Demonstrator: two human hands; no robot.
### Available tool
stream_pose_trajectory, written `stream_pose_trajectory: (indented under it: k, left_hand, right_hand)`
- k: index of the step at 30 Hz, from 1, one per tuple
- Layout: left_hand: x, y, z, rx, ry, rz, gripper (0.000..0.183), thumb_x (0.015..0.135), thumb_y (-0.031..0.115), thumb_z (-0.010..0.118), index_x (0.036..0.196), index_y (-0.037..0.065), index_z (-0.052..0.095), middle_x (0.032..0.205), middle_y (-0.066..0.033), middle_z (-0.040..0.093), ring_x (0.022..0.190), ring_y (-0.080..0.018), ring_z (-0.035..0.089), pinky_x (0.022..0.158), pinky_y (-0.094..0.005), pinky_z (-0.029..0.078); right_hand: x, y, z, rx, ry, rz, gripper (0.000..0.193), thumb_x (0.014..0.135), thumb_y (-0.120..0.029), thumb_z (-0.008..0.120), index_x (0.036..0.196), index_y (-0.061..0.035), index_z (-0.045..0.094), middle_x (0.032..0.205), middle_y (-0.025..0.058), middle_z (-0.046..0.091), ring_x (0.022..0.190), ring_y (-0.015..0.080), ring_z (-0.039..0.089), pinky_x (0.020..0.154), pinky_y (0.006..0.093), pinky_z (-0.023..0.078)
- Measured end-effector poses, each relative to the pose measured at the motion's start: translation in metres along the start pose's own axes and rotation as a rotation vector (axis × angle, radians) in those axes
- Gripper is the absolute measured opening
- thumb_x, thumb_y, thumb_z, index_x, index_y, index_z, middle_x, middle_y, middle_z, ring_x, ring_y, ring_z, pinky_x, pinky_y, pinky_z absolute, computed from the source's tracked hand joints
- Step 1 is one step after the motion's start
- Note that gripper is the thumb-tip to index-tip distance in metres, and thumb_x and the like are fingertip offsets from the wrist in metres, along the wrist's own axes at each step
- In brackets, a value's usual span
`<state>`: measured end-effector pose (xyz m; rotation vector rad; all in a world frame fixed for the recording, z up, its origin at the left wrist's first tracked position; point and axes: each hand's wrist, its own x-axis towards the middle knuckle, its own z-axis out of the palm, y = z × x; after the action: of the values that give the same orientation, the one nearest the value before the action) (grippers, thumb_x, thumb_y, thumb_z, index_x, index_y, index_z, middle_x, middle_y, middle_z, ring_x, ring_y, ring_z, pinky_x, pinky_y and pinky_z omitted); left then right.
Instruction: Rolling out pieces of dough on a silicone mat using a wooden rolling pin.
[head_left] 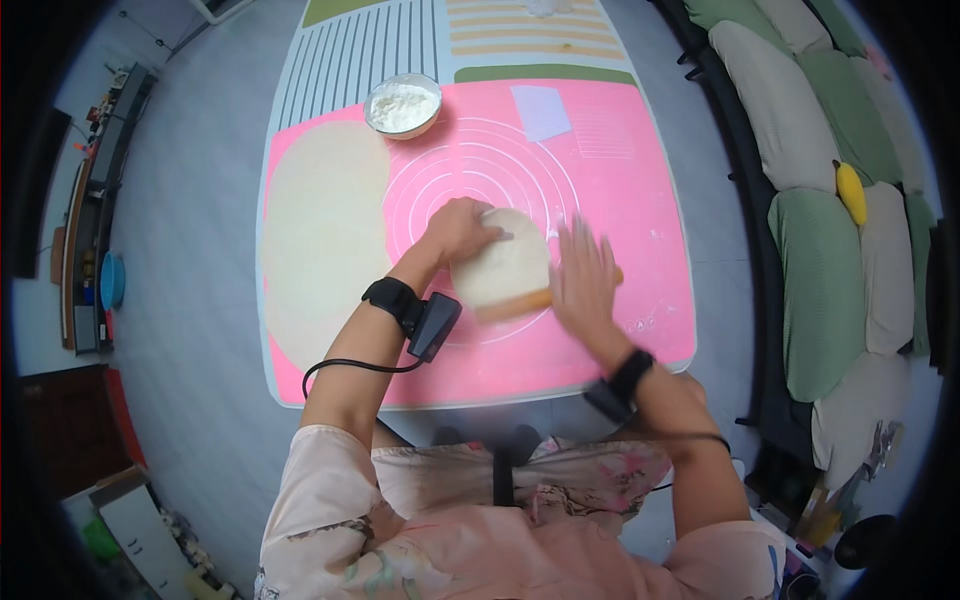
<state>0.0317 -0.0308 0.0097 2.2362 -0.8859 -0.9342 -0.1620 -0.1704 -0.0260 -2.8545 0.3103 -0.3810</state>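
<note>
A small round sheet of dough (497, 262) lies on a pink mat (640, 215) printed with white circles. My left hand (466, 230) is closed on its upper left edge, thumb over the dough. A wooden rolling pin (518, 304) lies across the dough's near edge, its left part blurred. Over the pin's right part is my right hand (584, 275), palm down, with fingers stretched out and smeared by motion; the pin's end sticks out beyond it. A much larger, thin dough sheet (325, 230) covers the left side of the mat.
A glass bowl of white flour (403, 106) stands at the mat's far edge. A pale lilac sheet (541, 112) lies at the far right of the mat. Striped cloth (350, 60) covers the table beyond. A cushioned sofa (825, 290) stands to the right.
</note>
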Motion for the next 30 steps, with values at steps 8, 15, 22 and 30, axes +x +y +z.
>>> stream_pose_trajectory:
  k: [8, 15, 22, 30]
  left_hand:
    - [-0.008, -0.024, 0.014, -0.333, 0.041, -0.139, 0.04, 0.077, 0.034, 0.073, 0.1, 0.002, 0.071, 0.088, -0.0189, 0.07, 0.084, -0.0342, 0.068, 0.077, -0.041, 0.053]
    - [0.004, 0.005, 0.005, 0.044, 0.036, -0.131, 0.037, 0.078, 0.031, 0.076, 0.099, 0.001, 0.073, 0.079, -0.015, 0.07, 0.074, -0.0214, 0.069, 0.07, -0.0346, 0.053]
    - [-0.016, -0.047, 0.026, -0.539, 0.154, -0.036, 0.03, 0.079, 0.023, 0.069, 0.099, 0.001, 0.07, 0.088, -0.0204, 0.07, 0.082, -0.0313, 0.069, 0.078, -0.0407, 0.053]
    - [0.009, 0.012, 0.01, 0.079, 0.128, -0.112, 0.046, 0.073, 0.043, 0.077, 0.093, 0.001, 0.074, 0.08, -0.0208, 0.07, 0.075, -0.0295, 0.069, 0.072, -0.0361, 0.053]
  right_hand:
    - [0.042, -0.002, 0.003, -0.111, -0.024, 0.046, 0.063, 0.094, -0.027, 0.048, 0.145, 0.0044, 0.029, 0.152, 0.0253, 0.027, 0.142, 0.0398, 0.024, 0.113, 0.0615, 0.012]
    - [0.052, -0.006, 0.0, -0.018, 0.114, 0.04, 0.062, 0.096, -0.027, 0.046, 0.147, 0.0035, 0.027, 0.152, 0.0243, 0.027, 0.141, 0.0367, 0.026, 0.115, 0.0535, 0.015]
    - [-0.024, -0.007, -0.011, -0.029, -0.116, 0.041, 0.061, 0.094, -0.025, 0.047, 0.145, 0.0037, 0.031, 0.151, 0.0254, 0.028, 0.141, 0.039, 0.026, 0.113, 0.0595, 0.014]
    - [0.092, 0.0, 0.019, 0.064, 0.219, 0.04, 0.063, 0.096, -0.027, 0.045, 0.147, 0.0033, 0.026, 0.152, 0.0259, 0.025, 0.141, 0.0394, 0.025, 0.113, 0.0605, 0.013]
